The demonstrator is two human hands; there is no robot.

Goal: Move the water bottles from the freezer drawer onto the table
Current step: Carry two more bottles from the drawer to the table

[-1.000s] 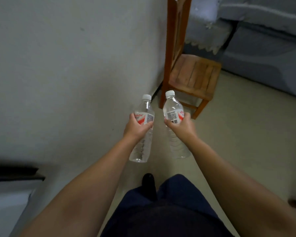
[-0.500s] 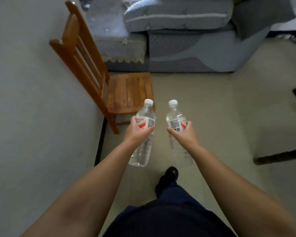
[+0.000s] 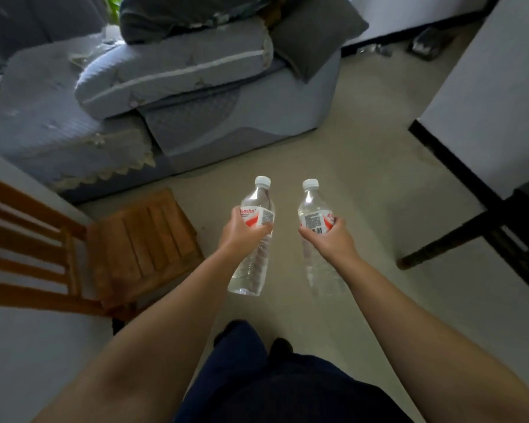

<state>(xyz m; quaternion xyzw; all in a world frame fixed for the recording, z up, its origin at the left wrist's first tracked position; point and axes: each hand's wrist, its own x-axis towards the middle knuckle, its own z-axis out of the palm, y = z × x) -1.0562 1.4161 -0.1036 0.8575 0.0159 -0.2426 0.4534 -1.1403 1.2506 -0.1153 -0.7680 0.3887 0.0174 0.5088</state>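
I carry two clear water bottles with white caps and red-and-white labels, both held out in front of me above the floor. My left hand [image 3: 242, 232] grips the left water bottle [image 3: 252, 261] around its label. My right hand [image 3: 330, 238] grips the right water bottle [image 3: 313, 209] the same way. Both bottles tilt slightly away from me, caps forward. The freezer drawer is out of view. A dark table [image 3: 513, 227] shows only its leg and edge at the right.
A wooden chair [image 3: 141, 239] stands at the left against a pale wall. A grey sofa [image 3: 196, 96] with cushions fills the back. A white wall with a black skirting [image 3: 458, 166] runs along the right. Beige floor lies ahead between them.
My view has swung right and moved forward: the chair slid to the left edge, the sofa came closer, and the dark table grew at the right. Both hands keep their bottles.
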